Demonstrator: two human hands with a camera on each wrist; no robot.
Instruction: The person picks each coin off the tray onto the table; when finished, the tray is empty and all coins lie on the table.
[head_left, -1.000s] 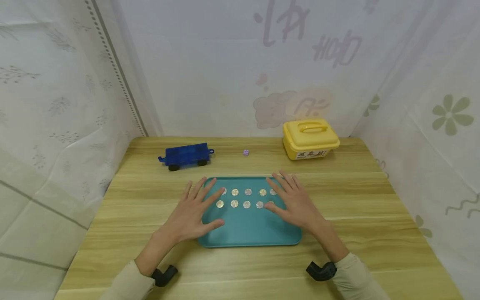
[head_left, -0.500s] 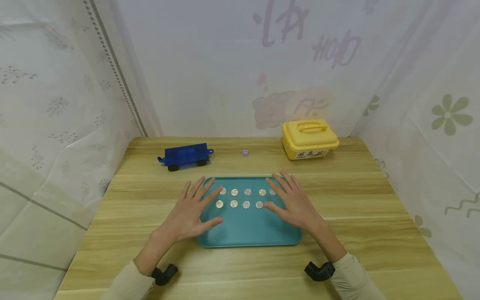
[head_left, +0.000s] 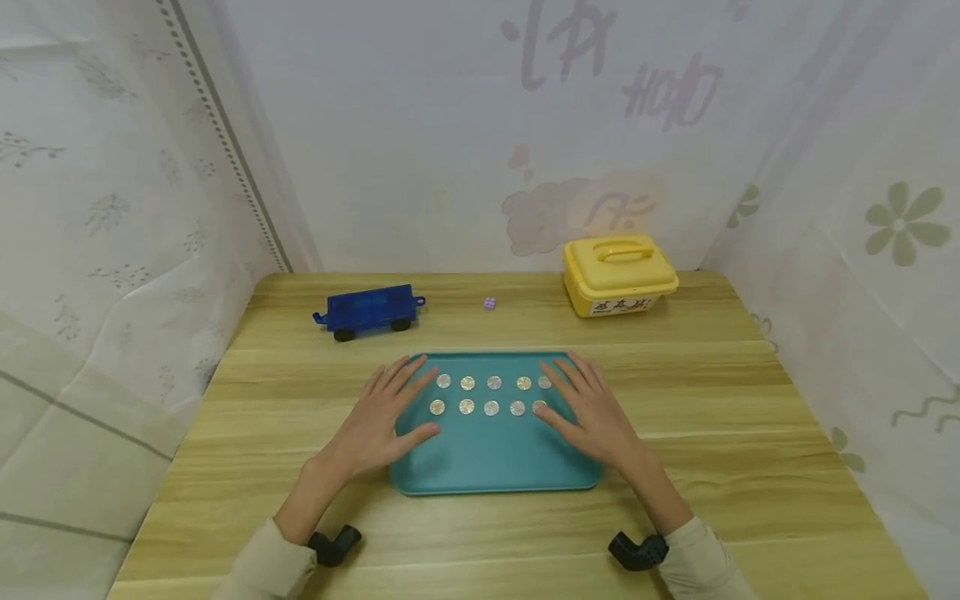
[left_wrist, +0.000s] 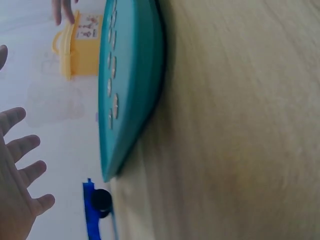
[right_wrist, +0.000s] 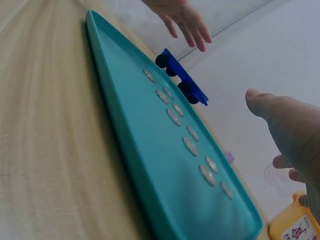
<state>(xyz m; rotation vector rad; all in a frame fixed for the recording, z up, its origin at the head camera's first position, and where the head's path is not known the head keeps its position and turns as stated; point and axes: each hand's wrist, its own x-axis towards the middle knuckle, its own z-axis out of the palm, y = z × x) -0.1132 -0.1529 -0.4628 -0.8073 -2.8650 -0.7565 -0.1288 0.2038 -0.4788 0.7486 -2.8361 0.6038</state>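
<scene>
Teal tray (head_left: 495, 462) carries two rows of coins (head_left: 491, 407). Left hand (head_left: 386, 421) and right hand (head_left: 592, 408) hover spread flat over its ends, holding nothing.

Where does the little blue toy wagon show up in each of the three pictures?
Head view: the blue toy wagon stands at the table's far left, beyond the teal tray.
Left wrist view: only its end and a black wheel show, bottom left.
Right wrist view: it sits upper middle, past the tray's far edge.
Shared landmark: the teal tray with its two rows of coins.
</scene>
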